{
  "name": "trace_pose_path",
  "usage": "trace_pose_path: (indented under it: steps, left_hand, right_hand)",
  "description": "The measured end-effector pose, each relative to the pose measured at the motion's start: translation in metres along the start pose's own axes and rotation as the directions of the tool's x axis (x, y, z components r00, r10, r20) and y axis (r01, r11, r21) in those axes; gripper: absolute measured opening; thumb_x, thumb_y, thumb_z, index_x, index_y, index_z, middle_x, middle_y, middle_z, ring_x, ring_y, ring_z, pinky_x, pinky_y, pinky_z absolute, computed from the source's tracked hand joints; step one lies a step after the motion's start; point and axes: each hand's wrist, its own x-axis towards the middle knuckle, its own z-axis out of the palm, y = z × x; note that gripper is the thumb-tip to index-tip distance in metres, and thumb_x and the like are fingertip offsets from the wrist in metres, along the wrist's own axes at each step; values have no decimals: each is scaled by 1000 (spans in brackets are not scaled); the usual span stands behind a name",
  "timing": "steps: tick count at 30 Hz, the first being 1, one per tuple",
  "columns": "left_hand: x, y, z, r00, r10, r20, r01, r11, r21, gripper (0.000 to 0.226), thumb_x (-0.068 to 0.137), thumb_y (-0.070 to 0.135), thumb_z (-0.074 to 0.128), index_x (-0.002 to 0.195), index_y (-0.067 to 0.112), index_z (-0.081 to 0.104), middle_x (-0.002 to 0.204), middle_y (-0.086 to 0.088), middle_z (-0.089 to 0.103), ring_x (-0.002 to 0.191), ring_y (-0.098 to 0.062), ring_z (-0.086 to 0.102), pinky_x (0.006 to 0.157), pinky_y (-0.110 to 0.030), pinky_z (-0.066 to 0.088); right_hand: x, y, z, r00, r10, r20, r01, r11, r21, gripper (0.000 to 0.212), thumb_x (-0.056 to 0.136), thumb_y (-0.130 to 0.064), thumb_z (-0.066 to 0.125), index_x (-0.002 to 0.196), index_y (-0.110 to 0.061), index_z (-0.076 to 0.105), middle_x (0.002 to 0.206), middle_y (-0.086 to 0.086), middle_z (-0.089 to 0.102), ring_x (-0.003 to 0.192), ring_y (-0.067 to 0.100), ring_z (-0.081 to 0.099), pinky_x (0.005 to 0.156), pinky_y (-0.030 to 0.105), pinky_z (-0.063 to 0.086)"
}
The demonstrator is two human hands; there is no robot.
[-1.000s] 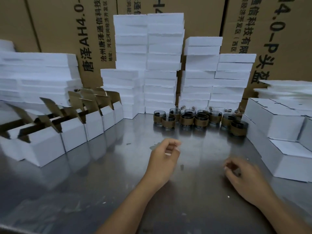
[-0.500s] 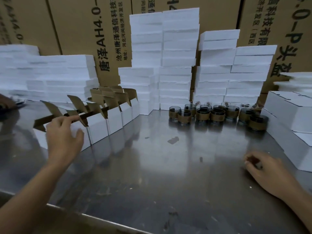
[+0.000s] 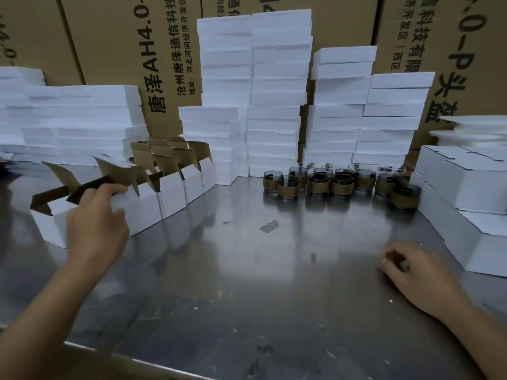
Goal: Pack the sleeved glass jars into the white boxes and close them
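Left end: a row of open white boxes stands on the steel table, brown-lined flaps raised. The left hand grips one box near the front of that row, with fingers curled over its top edge and the thumb against its white front wall. Judgement: the box is thin card, empty and light. It should slide easily on the metal and will crease if squeezed, so the rim and wall are the sound hold, not the loose flaps.

Centre rear: stacks of white slabs stand before brown cartons.

Centre right: the glass jars, each in a brown sleeve, are clustered at the foot of the stacks, well apart from both hands, and none is boxed as far as can be seen. Judgement: they are rigid, breakable and slick on bare glass. The sleeve offers the surer grip, taken round the body, and as they are packed tightly together they are best lifted straight up, singly.

Right: the right hand rests on the table with fingers curled inward. Whether it pinches something small cannot be told. Closed boxes are piled beyond it
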Motion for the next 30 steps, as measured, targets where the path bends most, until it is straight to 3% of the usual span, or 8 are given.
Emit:
trace_pose_path:
  steps: [4, 7, 11, 15, 22, 30]
  left_hand:
    - [-16, 70, -7, 982, 177, -70, -186, 968, -171, 37, 80, -6, 61, 114, 9, 58, 105, -18, 56, 84, -40, 53, 74, -47, 46]
    - [-34, 126, 5, 961, 272, -45, -272, 909, -317, 37, 78, -7, 62, 111, 10, 60, 104, -14, 57, 86, -36, 55, 79, -45, 46]
    - [-67, 188, 38, 961, 270, 59, -204, 838, -506, 36, 83, -5, 57, 111, 16, 59, 110, -7, 54, 91, -26, 52, 80, -31, 38]
    - [-95, 228, 64, 959, 247, 140, -124, 807, -577, 34, 86, -1, 53, 112, 20, 56, 110, -1, 50, 91, -25, 50, 81, -29, 39]
    - [-109, 275, 80, 932, 269, 242, -76, 800, -595, 36, 88, -4, 47, 115, 19, 53, 118, -1, 44, 97, -23, 48, 81, -34, 42]
    - [-114, 302, 95, 901, 318, 296, -92, 805, -586, 35, 90, -3, 45, 118, 18, 50, 121, -2, 40, 94, -23, 47, 80, -34, 44]
  right_hand:
    - [1, 3, 2, 1000, -11, 5, 11, 1000, 3, 9, 85, -6, 63, 79, -13, 62, 76, 1, 60, 69, 6, 50, 58, 10, 30]
    - [2, 4, 2, 1000, -16, 6, 16, 1000, 21, 9, 84, -5, 63, 79, -12, 63, 77, 4, 61, 69, 6, 50, 58, 10, 31]
    - [3, 3, 1, 1000, -19, 7, 19, 1000, 6, 10, 84, -5, 62, 77, -13, 62, 76, 3, 60, 72, 14, 52, 63, 22, 35]
    - [4, 6, 3, 999, -37, 35, 39, 999, -39, 11, 85, -9, 60, 77, -17, 58, 77, 0, 57, 78, 18, 50, 73, 34, 40]
    - [7, 14, 8, 997, -54, 49, 56, 998, -38, 23, 84, -15, 60, 73, -32, 48, 77, -9, 51, 80, 13, 46, 73, 32, 40]
    - [11, 18, 13, 995, -95, 37, 96, 994, -51, 16, 83, -15, 59, 76, -28, 53, 76, -12, 48, 80, 8, 42, 71, 23, 34]
